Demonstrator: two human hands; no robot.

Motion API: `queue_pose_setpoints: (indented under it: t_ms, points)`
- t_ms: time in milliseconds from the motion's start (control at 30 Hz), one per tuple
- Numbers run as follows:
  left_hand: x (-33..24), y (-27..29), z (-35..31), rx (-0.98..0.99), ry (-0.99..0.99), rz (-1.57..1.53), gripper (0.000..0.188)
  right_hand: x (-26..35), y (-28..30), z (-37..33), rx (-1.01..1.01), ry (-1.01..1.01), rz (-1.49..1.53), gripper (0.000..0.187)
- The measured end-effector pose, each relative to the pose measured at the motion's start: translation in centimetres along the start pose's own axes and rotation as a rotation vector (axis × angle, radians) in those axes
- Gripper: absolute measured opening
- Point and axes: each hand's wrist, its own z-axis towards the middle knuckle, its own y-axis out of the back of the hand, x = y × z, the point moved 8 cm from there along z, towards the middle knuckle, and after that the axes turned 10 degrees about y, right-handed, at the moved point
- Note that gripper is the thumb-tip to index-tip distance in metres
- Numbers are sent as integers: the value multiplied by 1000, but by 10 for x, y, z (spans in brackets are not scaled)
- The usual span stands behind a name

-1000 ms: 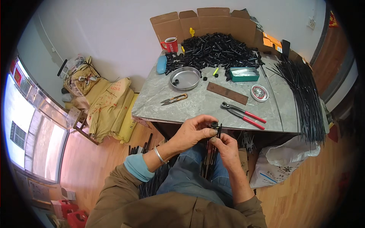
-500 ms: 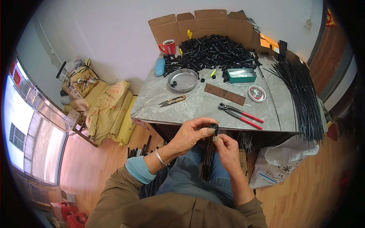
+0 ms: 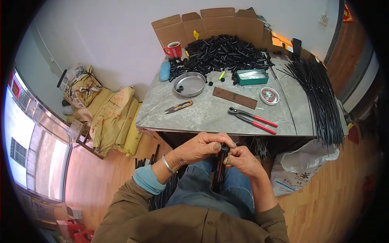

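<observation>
Above my lap, just off the front edge of the table, both hands meet at the top of a slender black bundle of rods (image 3: 219,175) that runs down between my knees. A round black fitting with a hollow end (image 3: 225,148) caps it. My left hand (image 3: 199,147) is closed around the fitting from the left, its forefinger bent over the top. Thumb and fingers of my right hand (image 3: 244,163) pinch at the bundle just below the fitting. Exactly what lies between the right fingertips is hidden.
On the grey table (image 3: 194,120) are red-handled pincers (image 3: 251,120), thread snips (image 3: 179,107), a round metal pan (image 3: 189,84), a brown strip (image 3: 234,97), a green box of wires (image 3: 253,77), heaped black fittings (image 3: 227,54) and long black rods (image 3: 318,97). A white sack (image 3: 302,168) stands right.
My left hand has tilted, its forefinger moving over the top of the fitting. The right hand has risen slightly toward it. The fitting sits a little lower, and the view has shifted slightly.
</observation>
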Motion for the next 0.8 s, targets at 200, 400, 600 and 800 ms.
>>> queue_pose_setpoints:
  t_ms: [200, 400, 600, 800]
  points:
    - [28, 10, 12, -421, -9, -250, 40, -7, 20, 5, -270, 22, -25, 23]
    - [-19, -3, -7, -839, -303, 559, 24, 6, 14, 7, -365, 92, 68, 28]
    - [-36, -7, -11, -855, -213, 768, 21, 18, 11, 2, -359, 142, -342, 29]
    - [-47, -10, -17, -688, -123, 618, 19, 36, 17, -7, -418, 185, -571, 24]
